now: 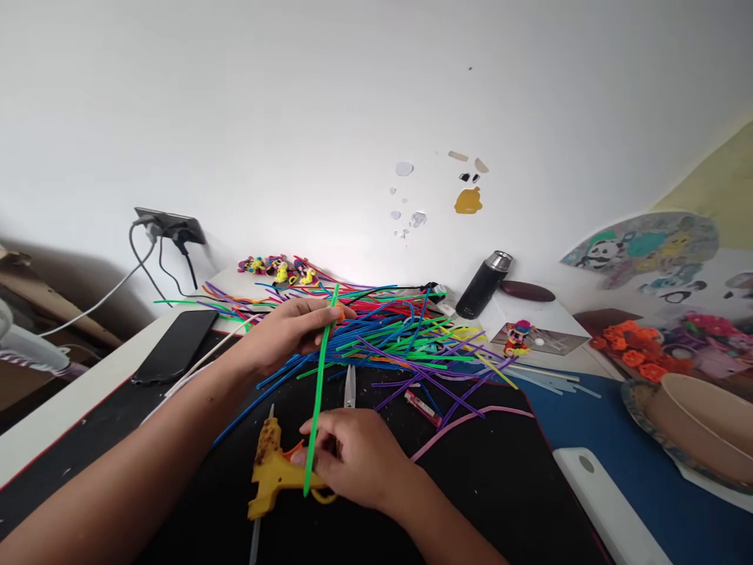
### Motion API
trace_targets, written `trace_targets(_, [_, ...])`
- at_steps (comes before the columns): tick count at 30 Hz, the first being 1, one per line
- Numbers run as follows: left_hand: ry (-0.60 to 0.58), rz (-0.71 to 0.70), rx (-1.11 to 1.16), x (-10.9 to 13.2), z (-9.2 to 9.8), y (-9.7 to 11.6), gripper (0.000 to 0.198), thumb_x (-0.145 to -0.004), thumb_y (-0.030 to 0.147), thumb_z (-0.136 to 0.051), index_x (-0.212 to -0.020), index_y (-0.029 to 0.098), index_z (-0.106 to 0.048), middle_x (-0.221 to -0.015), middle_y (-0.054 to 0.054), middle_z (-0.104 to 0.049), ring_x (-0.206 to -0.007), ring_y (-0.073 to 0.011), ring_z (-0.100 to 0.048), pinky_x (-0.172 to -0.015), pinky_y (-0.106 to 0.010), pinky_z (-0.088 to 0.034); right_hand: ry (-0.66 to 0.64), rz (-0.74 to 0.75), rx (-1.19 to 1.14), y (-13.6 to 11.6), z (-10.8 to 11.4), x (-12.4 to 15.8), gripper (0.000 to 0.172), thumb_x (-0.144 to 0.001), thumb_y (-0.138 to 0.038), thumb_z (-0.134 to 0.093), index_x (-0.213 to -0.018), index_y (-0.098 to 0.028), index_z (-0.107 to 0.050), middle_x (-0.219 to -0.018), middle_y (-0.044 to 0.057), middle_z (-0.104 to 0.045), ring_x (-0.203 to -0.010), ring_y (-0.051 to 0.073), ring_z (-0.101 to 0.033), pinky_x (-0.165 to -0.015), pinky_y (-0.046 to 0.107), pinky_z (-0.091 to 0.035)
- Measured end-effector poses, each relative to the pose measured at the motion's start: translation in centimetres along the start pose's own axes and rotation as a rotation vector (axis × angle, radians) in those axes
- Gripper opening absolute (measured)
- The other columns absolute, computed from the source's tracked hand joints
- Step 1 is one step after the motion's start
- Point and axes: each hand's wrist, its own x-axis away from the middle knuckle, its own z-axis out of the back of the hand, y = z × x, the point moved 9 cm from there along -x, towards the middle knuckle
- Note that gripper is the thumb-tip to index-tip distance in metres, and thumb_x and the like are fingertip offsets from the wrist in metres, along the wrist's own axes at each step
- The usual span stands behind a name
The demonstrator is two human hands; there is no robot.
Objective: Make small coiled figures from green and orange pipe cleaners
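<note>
My left hand [294, 326] is closed in a pinch on a green pipe cleaner [321, 377] and a small orange piece [337, 314]. From that hand the green strip slants down toward me, across the fingertips of my right hand [361, 455]. The right hand's fingers are half curled with thumb and index apart, and I see nothing gripped in them. Below the right hand lies a yellow glue gun [274, 471] with brown stains on its nozzle end. A scissor blade [351, 386] sticks out beyond the right hand, its handles hidden.
A heap of coloured pipe cleaners [382, 329] spreads across the black mat [482, 486]. Around it are a phone [176, 345], a pink-labelled stick [422, 410], a black flask [485, 284] and small figures [279, 268]. At right stand a beige bowl [706, 424] and a white slab [609, 502].
</note>
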Motion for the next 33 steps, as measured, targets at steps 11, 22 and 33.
trace_targets(11, [0.007, 0.058, -0.090, -0.1, -1.6, -2.1, 0.061, -0.078, 0.070, -0.085, -0.102, 0.015, -0.081, -0.061, 0.006, -0.043, -0.052, -0.0103, -0.034, -0.048, -0.024, -0.025, 0.257, -0.154, -0.742, 2.7, 3.9, -0.7, 0.047, -0.095, -0.065, -0.073, -0.107, -0.020, -0.074, -0.078, -0.001, -0.068, -0.061, 0.015, -0.066, -0.053, 0.023, -0.046])
trace_targets(22, [0.006, -0.008, -0.288, 0.8, -4.3, -1.4, 0.064, -0.075, 0.076, -0.083, -0.098, 0.016, -0.082, -0.076, -0.004, -0.071, -0.066, -0.0185, -0.056, -0.058, -0.027, -0.044, 0.417, -0.105, -0.572, 2.9, 4.7, -0.6, 0.038, -0.090, -0.057, -0.082, -0.091, -0.022, -0.069, -0.077, -0.002, -0.066, -0.069, 0.016, -0.064, -0.063, 0.027, -0.052])
trace_targets(33, [-0.081, 0.054, -0.009, 0.6, -5.1, -3.5, 0.061, -0.079, 0.074, -0.086, -0.097, 0.016, -0.077, -0.069, 0.002, -0.055, -0.057, -0.0110, -0.043, -0.052, -0.022, -0.032, 0.401, -0.104, -0.750, 2.8, 5.2, -0.7, 0.042, -0.089, -0.060, -0.081, -0.087, -0.021, -0.067, -0.063, -0.004, -0.063, -0.051, 0.014, -0.062, -0.052, 0.026, -0.049])
